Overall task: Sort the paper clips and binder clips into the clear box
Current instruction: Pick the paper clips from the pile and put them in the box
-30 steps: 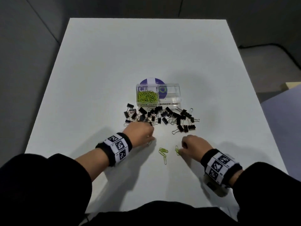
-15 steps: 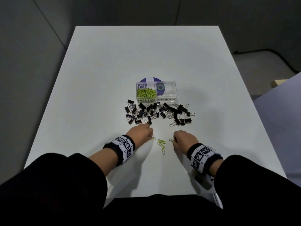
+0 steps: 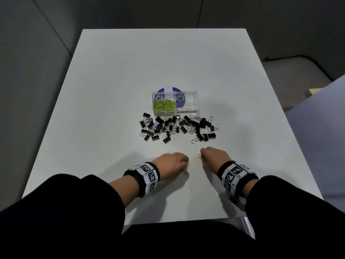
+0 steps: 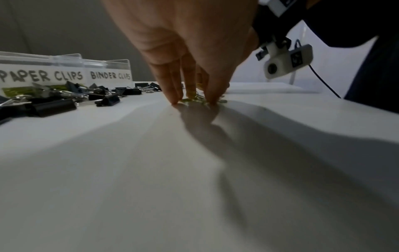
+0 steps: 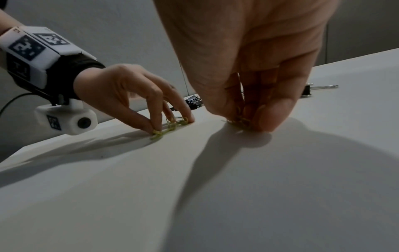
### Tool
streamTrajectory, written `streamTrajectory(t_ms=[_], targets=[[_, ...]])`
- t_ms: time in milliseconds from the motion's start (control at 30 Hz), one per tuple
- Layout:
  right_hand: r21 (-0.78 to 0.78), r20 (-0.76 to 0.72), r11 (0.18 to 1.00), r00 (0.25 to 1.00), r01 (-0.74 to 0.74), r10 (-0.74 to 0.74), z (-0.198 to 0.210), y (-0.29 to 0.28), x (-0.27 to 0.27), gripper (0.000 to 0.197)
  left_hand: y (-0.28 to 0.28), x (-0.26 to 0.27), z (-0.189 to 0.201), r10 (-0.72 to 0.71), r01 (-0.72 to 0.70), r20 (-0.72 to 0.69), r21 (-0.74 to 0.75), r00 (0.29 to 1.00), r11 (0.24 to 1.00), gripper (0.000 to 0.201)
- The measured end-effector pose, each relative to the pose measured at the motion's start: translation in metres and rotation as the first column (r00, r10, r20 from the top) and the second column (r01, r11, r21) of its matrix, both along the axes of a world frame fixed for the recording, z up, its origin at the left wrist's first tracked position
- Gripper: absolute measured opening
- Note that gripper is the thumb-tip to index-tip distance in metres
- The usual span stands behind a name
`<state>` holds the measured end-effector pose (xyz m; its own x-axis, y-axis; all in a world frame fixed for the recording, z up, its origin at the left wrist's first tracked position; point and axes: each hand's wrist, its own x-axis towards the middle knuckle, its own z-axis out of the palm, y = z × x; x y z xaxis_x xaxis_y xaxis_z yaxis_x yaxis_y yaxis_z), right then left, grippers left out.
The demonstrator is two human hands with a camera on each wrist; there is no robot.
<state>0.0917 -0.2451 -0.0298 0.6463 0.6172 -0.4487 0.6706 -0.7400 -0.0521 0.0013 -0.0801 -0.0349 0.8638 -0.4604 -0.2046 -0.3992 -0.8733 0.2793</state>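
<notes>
Near the table's front edge, my left hand point(image 3: 185, 165) is curled over a few loose green paper clips point(image 3: 185, 172). In the left wrist view its fingertips point(image 4: 175, 102) and thumb pinch those clips point(image 4: 195, 100) against the tabletop. My right hand point(image 3: 202, 156) pinches other green paper clips point(image 5: 240, 122) between thumb and fingers, also down on the table. Beyond both hands lies a pile of black binder clips point(image 3: 177, 128). Behind it stands the clear box point(image 3: 194, 92). Its left compartment holds green paper clips point(image 3: 164, 105). The right one, labelled binder clips point(image 3: 188, 104), holds nothing.
The white table point(image 3: 130, 71) has a bare stretch on all sides of the box and pile. A purple round sticker point(image 3: 169, 90) shows behind the box. A pale surface point(image 3: 328, 128) stands off the table's right edge.
My left hand has drawn back from the binder clip pile and come down on the loose green clips in the middle. My right hand has stayed pinched on its clips, shifting slightly.
</notes>
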Motion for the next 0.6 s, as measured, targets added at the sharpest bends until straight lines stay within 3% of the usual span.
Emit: streamTrajectory(t_ms=[167,233,367,600], targets=[[0.011,-0.002,1.000,1.000,0.008,-0.008,-0.001,-0.001,0.000,0.021,0.000,0.002,-0.007,-0.040,0.039,0.058,0.022,0.997,0.999,0.018],[0.010,-0.010,1.000,1.000,0.005,-0.005,0.001,0.001,0.001,0.022,-0.005,0.007,0.001,-0.008,0.008,-0.025,-0.007,1.000,1.000,0.011],[0.047,-0.026,0.999,1.000,-0.008,0.009,0.003,0.002,0.001,0.021,-0.007,0.019,0.004,0.088,-0.079,-0.146,0.068,0.985,0.995,0.028],[0.116,-0.066,0.992,0.997,0.043,-0.036,0.008,-0.002,0.009,0.021,0.010,0.033,0.011,0.175,-0.179,-0.150,-0.013,0.973,0.984,0.030]])
